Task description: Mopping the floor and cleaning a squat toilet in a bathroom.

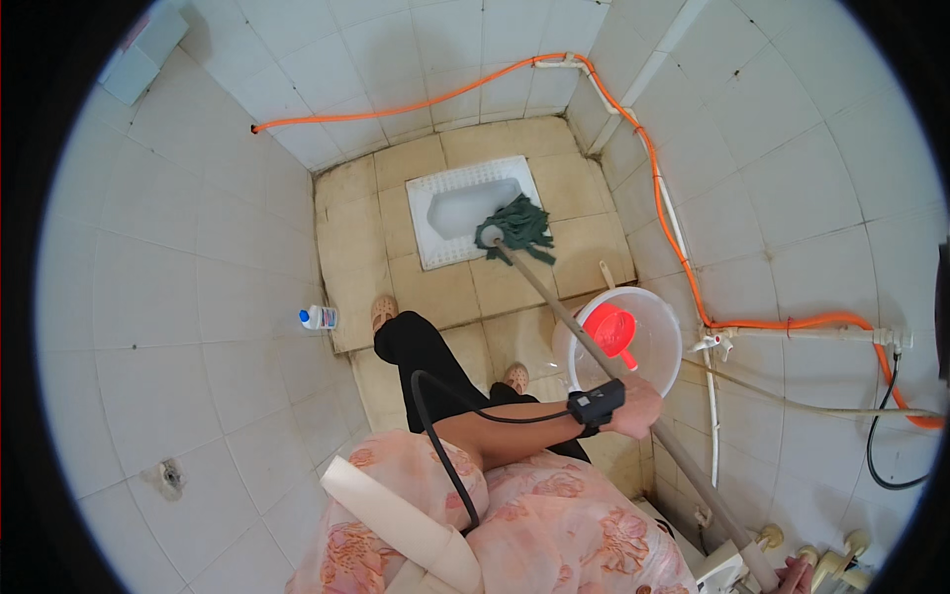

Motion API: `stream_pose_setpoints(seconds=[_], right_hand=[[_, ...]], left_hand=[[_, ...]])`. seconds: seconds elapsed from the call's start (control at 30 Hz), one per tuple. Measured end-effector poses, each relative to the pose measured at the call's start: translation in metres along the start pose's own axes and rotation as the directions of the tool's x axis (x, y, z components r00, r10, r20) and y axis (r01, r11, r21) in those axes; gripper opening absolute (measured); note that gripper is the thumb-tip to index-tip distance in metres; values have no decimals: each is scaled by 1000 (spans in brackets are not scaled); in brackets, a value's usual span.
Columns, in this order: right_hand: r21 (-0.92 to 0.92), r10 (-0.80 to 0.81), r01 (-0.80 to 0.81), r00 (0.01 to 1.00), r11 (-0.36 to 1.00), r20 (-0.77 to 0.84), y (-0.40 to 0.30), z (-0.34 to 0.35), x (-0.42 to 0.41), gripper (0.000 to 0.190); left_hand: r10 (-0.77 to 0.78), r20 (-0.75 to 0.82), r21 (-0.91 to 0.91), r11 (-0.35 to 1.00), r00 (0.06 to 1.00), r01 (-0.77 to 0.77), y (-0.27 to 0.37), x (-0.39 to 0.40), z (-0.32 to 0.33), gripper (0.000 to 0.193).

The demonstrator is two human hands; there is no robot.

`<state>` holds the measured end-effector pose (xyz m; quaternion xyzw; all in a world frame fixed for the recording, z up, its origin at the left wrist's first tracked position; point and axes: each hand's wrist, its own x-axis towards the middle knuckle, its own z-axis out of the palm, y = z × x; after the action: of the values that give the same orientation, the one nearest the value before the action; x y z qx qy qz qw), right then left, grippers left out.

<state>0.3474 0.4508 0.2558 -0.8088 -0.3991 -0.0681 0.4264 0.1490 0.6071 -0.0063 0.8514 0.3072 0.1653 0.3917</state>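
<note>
My left hand is closed around the middle of a mop handle, with a black device strapped to the wrist. At the bottom right edge, my right hand grips the handle's upper end, and part of it is cut off by the frame. The handle slants across to the dark green cloth mop head. That head lies over the right front corner of a white squat toilet, covering part of its basin and rim.
Beneath the handle stands a translucent bucket holding a red dipper. A pale tool handle sticks up behind it. A white bottle with a blue cap stands by the left wall. An orange hose and taps line the right wall.
</note>
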Motion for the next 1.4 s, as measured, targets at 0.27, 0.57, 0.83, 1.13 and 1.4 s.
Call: stream_pose_setpoints(seconds=[0.27,0.57,0.83,1.13,1.4], right_hand=[[-105,70,-56,989,993,129,57,-22,-33,30],[151,99,-89,994,984,-54,47,-9,-23,37],[211,-198,53,622,976,757,30,124,-26,27],[-12,-3,27,500,1000,866,70,189,-59,24],[-128,69,238,244,963,967,120,205,-76,31]], left_hand=[[-284,49,65,958,958,281,0,-14,19,17],[-80,-174,141,984,982,105,17,-14,-8,15],[-356,-809,-240,927,468,289,-86,-18,-215,34],[-158,-984,-175,946,84,-274,-64,-145,-288,39],[-269,-961,-276,906,66,-322,-15,-125,-338,37]])
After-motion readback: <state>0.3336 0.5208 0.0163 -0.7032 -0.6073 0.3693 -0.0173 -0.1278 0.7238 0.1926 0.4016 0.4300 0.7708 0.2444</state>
